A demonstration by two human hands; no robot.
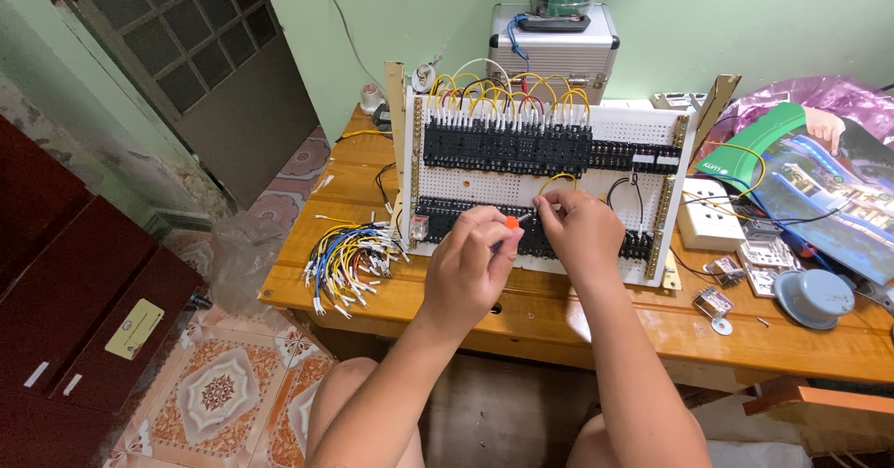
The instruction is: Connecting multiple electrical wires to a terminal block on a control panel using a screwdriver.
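A small screwdriver with an orange handle (pixel 511 222) is held in the left hand (pixel 468 265), its grip closed around the handle and the shaft directed at the lower row of black terminal blocks (pixel 531 230). The tool sits just in front of that row, near the middle of the white perforated wiring panel (pixel 596 184), apparently so that the tip can meet a terminal squarely. The right hand (pixel 581 233) is set just beside it, fingers pinched together at the same terminal; a thin wire end seems to be held there, though what the pinch encloses is too small to be made out for certain. A short yellow wire loop (pixel 557 180) rises directly above the fingers.

The panel is propped upright on the wooden desk (pixel 521 314), facing the person, which keeps both rows within reach. Its upper row of black blocks (pixel 507 145) is already threaded with arching yellow, white and red wires (pixel 503 91). A loose bundle of cut wires in yellow, blue and white (pixel 349 258) is laid at the left of the panel, close to hand. A silver metal case (pixel 555 44) stands behind, and a white power socket strip (pixel 711 213) and a grey round lid (pixel 814 296) lie to the right.
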